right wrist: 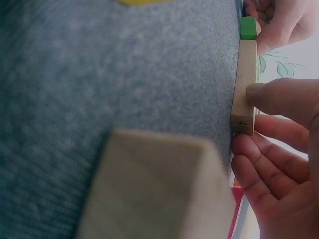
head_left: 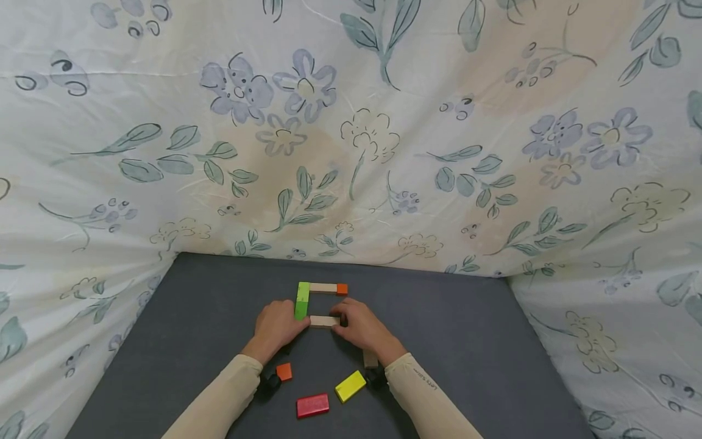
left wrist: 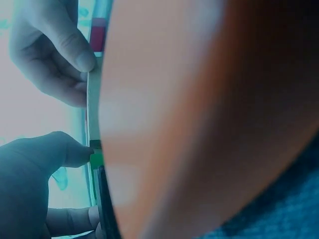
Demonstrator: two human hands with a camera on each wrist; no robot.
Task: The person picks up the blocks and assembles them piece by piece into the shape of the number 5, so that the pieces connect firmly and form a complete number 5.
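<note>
My left hand (head_left: 276, 329) pinches the near green block (head_left: 301, 310) at its lower end, fingers on the outer side and thumb at the inner corner. Lined up behind that is a lighter green block (head_left: 303, 291). With thumb and fingers my right hand (head_left: 359, 328) grips the right part of a plain wooden block (head_left: 322, 321), whose left end meets the green block. In the right wrist view this wooden block (right wrist: 245, 74) lies flat on the cloth. Parallel to it, farther back, a second wooden block (head_left: 323, 287) runs from the lighter green block to an orange block (head_left: 342, 289).
Closer to me lie a red block (head_left: 312, 405), a yellow block (head_left: 350, 386) and an orange cube (head_left: 284, 371). Another wooden block (head_left: 370, 358) is partly hidden by the right wrist. A flowered cloth (head_left: 351, 183) hangs behind the dark table (head_left: 466, 341).
</note>
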